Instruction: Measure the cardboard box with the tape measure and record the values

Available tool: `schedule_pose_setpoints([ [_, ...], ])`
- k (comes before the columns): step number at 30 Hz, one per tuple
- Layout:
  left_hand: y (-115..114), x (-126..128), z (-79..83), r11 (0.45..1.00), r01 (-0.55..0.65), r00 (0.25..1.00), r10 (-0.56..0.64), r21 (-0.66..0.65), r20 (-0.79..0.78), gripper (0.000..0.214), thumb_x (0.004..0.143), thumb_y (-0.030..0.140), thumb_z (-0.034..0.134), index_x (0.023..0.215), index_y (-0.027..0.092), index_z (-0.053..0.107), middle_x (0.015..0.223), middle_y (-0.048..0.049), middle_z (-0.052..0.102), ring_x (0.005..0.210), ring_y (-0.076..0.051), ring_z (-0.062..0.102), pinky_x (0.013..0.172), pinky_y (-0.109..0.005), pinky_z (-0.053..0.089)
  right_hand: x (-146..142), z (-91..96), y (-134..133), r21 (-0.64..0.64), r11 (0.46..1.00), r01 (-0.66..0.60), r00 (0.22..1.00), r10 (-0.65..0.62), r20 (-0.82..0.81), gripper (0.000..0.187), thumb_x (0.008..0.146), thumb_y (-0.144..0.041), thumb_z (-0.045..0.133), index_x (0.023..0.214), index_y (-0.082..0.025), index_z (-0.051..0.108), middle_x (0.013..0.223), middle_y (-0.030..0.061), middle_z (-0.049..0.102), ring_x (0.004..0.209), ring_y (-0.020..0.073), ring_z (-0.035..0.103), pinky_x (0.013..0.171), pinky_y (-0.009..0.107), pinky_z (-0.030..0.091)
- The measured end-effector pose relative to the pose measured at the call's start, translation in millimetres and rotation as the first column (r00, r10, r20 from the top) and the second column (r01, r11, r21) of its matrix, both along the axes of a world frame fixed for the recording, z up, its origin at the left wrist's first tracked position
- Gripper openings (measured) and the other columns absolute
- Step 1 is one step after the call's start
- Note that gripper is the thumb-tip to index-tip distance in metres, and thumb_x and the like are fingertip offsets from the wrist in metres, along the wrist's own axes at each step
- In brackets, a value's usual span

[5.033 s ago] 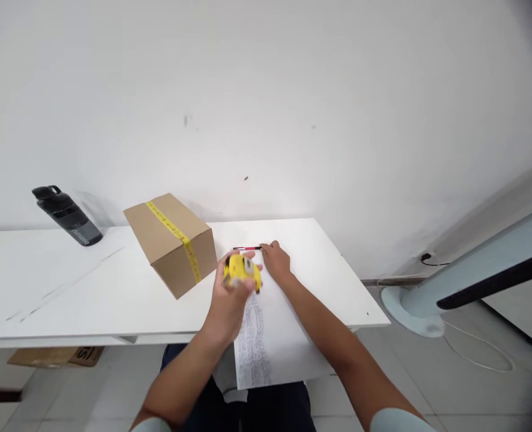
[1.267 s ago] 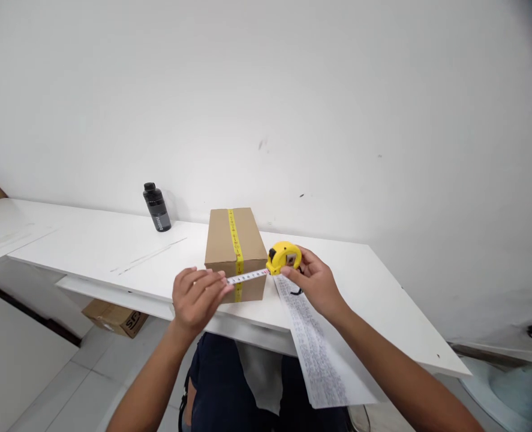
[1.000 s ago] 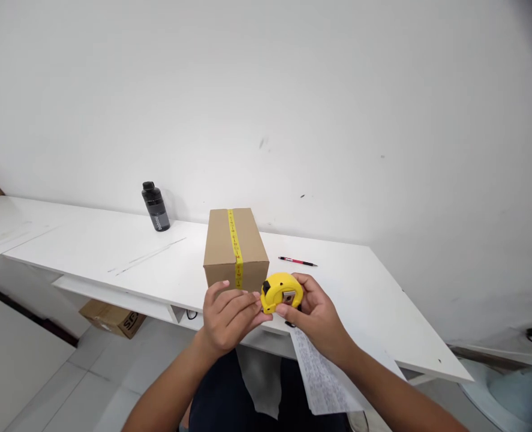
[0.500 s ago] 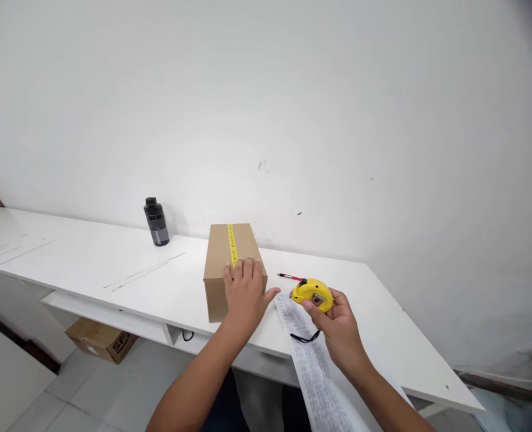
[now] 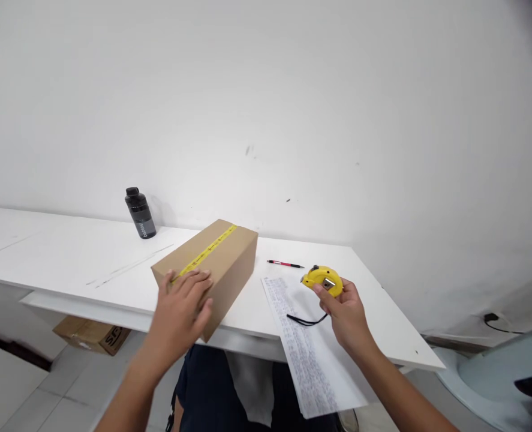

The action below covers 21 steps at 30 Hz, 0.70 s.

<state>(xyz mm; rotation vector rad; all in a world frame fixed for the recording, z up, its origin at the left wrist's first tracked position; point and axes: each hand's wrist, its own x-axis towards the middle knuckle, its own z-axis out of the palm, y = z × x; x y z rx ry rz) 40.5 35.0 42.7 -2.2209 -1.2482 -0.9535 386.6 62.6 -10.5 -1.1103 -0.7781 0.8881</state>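
Observation:
A brown cardboard box (image 5: 230, 258) sealed with yellow tape lies at an angle on the white table (image 5: 90, 264). My left hand (image 5: 180, 306) rests on the box's near end, fingers laid over its top and side. My right hand (image 5: 344, 309) holds a yellow tape measure (image 5: 322, 279) just above the table, to the right of the box; its tape is drawn in and a black wrist strap (image 5: 304, 321) hangs down onto a printed sheet of paper (image 5: 301, 342).
A red and black pen (image 5: 285, 264) lies behind the paper. A black bottle (image 5: 140, 213) stands by the wall at the left. Another cardboard box (image 5: 90, 335) sits on the floor under the table. A pale fan base (image 5: 495, 384) is at the right.
The tape was drawn out across the box, then pulled back in. My left hand went onto the box and turned it at an angle. My right hand carried the tape measure to the right.

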Motion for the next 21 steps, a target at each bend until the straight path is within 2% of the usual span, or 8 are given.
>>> schedule_pose_setpoints([
  [4, -9, -58, 6.8, 0.996, 0.075, 0.997, -0.075, -0.044, 0.019, 0.036, 0.093, 0.022, 0.057, 0.127, 0.033, 0.065, 0.133, -0.0032, 0.073, 0.127, -0.031, 0.066, 0.108, -0.055, 0.051, 14, 3.1, 3, 0.027, 0.999, 0.041, 0.999, -0.041, 0.002, 0.065, 0.057, -0.046, 0.099, 0.101, -0.023, 0.056, 0.077, -0.0048, 0.064, 0.054, 0.0079, 0.047, 0.045, 0.022, 0.039],
  [6, -5, -73, 4.9, 0.997, 0.065, 0.994, -0.061, -0.038, 0.092, 0.038, 0.092, 0.02, 0.056, 0.126, 0.033, 0.067, 0.137, -0.0045, 0.071, 0.133, -0.032, 0.062, 0.11, -0.056, 0.051, 16, 6.1, 3, 0.05, 0.998, 0.05, 0.999, -0.051, 0.01, 0.066, 0.056, -0.044, 0.099, 0.099, -0.023, 0.055, 0.079, -0.0047, 0.064, 0.055, 0.0071, 0.048, 0.045, 0.021, 0.038],
  [8, -2, -77, -0.7, 0.997, 0.038, 0.98, -0.024, -0.066, 0.198, 0.034, 0.094, 0.02, 0.055, 0.123, 0.031, 0.069, 0.138, -0.005, 0.069, 0.135, -0.031, 0.061, 0.115, -0.056, 0.049, 17, 8.7, 0, 0.067, 0.996, 0.062, 0.998, -0.063, 0.015, 0.065, 0.054, -0.041, 0.099, 0.095, -0.023, 0.052, 0.084, -0.0041, 0.065, 0.058, 0.0074, 0.05, 0.044, 0.02, 0.038],
  [12, 6, -59, -14.7, 0.997, 0.044, 0.955, -0.022, -0.069, 0.297, 0.027, 0.102, 0.031, 0.053, 0.123, 0.021, 0.066, 0.138, -0.0041, 0.067, 0.139, -0.023, 0.056, 0.126, -0.055, 0.04, 13, 14.1, -8, 0.142, 0.985, 0.094, 0.995, -0.099, 0.032, 0.058, 0.057, -0.036, 0.096, 0.088, -0.027, 0.048, 0.089, -0.003, 0.065, 0.063, 0.0099, 0.055, 0.04, 0.019, 0.031],
  [14, 12, -47, -19.2, 0.991, 0.122, 0.954, -0.104, -0.047, 0.281, 0.033, 0.105, 0.038, 0.051, 0.126, 0.015, 0.062, 0.142, -0.0043, 0.064, 0.141, -0.021, 0.053, 0.128, -0.052, 0.037, 10, 19.3, -10, 0.223, 0.974, 0.038, 0.997, -0.051, 0.053, 0.053, 0.061, -0.035, 0.095, 0.089, -0.028, 0.05, 0.094, -0.001, 0.065, 0.07, 0.0121, 0.059, 0.04, 0.02, 0.028],
  [16, 18, -36, -20.7, 0.982, 0.17, 0.949, -0.141, -0.083, 0.282, 0.041, 0.108, 0.046, 0.046, 0.127, 0.013, 0.06, 0.144, -0.0037, 0.062, 0.144, -0.019, 0.05, 0.13, -0.05, 0.034, 3, 26.3, -10, 0.255, 0.965, -0.059, 0.994, 0.033, 0.107, 0.052, 0.063, -0.037, 0.096, 0.091, -0.029, 0.052, 0.097, -0.0002, 0.065, 0.077, 0.0143, 0.062, 0.04, 0.021, 0.028],
  [19, 21, -19, -17.9, 0.979, 0.117, 0.957, -0.066, -0.168, 0.281, 0.054, 0.106, 0.061, 0.044, 0.128, 0.012, 0.055, 0.154, -0.006, 0.052, 0.152, -0.02, 0.04, 0.133, -0.051, 0.027, -13, 36.5, -13, 0.237, 0.956, -0.174, 0.973, 0.129, 0.193, 0.056, 0.064, -0.045, 0.097, 0.096, -0.032, 0.053, 0.1, -0.0003, 0.065, 0.084, 0.0166, 0.064, 0.042, 0.022, 0.036],
  [21, 14, -3, -14.1, 0.975, 0.026, 0.96, 0.036, -0.219, 0.277, 0.061, 0.1, 0.067, 0.053, 0.128, 0.013, 0.054, 0.162, -0.0089, 0.044, 0.159, -0.027, 0.031, 0.133, -0.058, 0.022, -28, 40.5, -18, 0.207, 0.954, -0.217, 0.96, 0.17, 0.223, 0.061, 0.062, -0.051, 0.098, 0.099, -0.032, 0.053, 0.101, -0.0005, 0.065, 0.086, 0.0177, 0.066, 0.045, 0.024, 0.043],
])
